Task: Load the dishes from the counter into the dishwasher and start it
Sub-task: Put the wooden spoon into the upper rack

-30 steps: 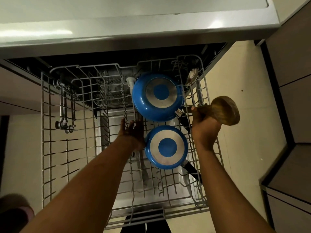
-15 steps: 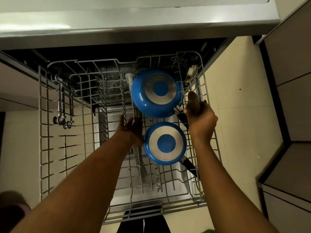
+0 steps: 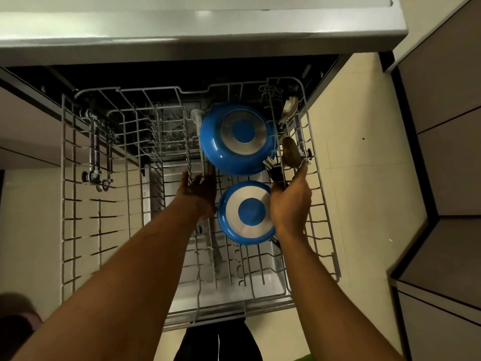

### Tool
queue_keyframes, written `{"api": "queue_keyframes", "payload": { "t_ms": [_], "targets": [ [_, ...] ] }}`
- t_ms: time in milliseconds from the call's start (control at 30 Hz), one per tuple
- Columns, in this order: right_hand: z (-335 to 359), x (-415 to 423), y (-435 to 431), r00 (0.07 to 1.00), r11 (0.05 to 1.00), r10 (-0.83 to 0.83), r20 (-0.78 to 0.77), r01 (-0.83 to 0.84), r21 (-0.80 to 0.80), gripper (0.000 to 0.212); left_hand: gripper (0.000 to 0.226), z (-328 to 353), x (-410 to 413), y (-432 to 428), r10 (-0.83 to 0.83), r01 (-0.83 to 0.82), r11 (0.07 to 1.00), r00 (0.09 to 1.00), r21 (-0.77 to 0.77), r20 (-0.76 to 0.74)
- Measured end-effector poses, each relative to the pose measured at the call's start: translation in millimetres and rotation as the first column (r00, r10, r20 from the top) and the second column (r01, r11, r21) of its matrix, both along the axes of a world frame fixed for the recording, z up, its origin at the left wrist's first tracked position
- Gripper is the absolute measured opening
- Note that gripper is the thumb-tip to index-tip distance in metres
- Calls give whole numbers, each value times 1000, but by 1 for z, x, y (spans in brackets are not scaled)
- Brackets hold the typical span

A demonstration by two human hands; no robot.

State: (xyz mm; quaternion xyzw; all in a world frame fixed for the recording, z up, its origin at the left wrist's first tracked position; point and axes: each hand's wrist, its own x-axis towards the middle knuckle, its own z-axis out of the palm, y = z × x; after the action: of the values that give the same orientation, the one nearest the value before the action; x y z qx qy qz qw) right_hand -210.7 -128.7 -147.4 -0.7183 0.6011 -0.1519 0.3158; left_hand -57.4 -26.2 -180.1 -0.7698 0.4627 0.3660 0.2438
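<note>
Rack (image 3: 62,178) of the dishwasher stands pulled out under the counter edge (image 3: 182,29), partly loaded. Two blue pans lie upside down in its right half: the larger pan (image 3: 238,139) towards the back, the smaller pan (image 3: 247,212) just in front of it, nearly touching. A wooden utensil (image 3: 290,152) stands on edge among the wires at the right side, just beside the larger pan, and a metal spoon (image 3: 289,108) leans in the far right corner. The left hand (image 3: 199,194) hovers over the rack beside the pans, fingers spread and straight, holding nothing. The right hand (image 3: 291,201) reaches to the wooden utensil with one finger stretched up to its lower edge; whether the other fingers grip its stem cannot be told, as the hand's back hides them. Handling, as judged: the wooden utensil is probably light, stiff and not fragile, its dry surface giving a sure hold, best taken by the stem below the rounded head. The pans are likely heavier and hard, their glossy blue sides slippery if wet; the black handle (image 3: 274,173) is the place to grasp. No brand, label or writing can be read on any item or on the machine.
</note>
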Motion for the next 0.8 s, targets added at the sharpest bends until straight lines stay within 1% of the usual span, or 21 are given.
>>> {"api": "queue_keyframes", "payload": {
  "t_ms": [33,133,233,300,433,533,633,733,800],
  "targets": [
    [0,-1,5,999,1000,22,-28,-21,14,70,89,1,-2,3,10,-9,1000,1000,-9,21],
    [-2,-7,17,988,994,112,-111,-112,6,59,79,9,-12,13,97,-95,994,995,-55,36],
    [-2,-15,27,967,983,179,-183,-182,2,60,73,21,-21,18,145,-141,983,989,-117,21],
    [1,-20,33,949,975,218,-228,-222,6,64,74,27,-26,20,165,-162,975,986,-151,11],
    [14,-31,47,898,952,303,-320,-300,59,74,83,46,-39,31,184,-181,960,983,-212,-7],
    [33,-36,61,865,933,355,-355,-348,86,74,85,67,-56,47,192,-186,950,981,-249,-1],
    [55,-40,79,821,890,447,-354,-448,85,72,81,90,-73,70,217,-203,947,976,-247,28],
    [79,-42,98,768,837,530,-359,-541,78,69,84,120,-89,98,280,-266,932,960,-245,21],
    [94,-38,108,735,804,570,-368,-592,63,69,82,136,-96,116,324,-306,915,946,-263,24]
  ]
}}
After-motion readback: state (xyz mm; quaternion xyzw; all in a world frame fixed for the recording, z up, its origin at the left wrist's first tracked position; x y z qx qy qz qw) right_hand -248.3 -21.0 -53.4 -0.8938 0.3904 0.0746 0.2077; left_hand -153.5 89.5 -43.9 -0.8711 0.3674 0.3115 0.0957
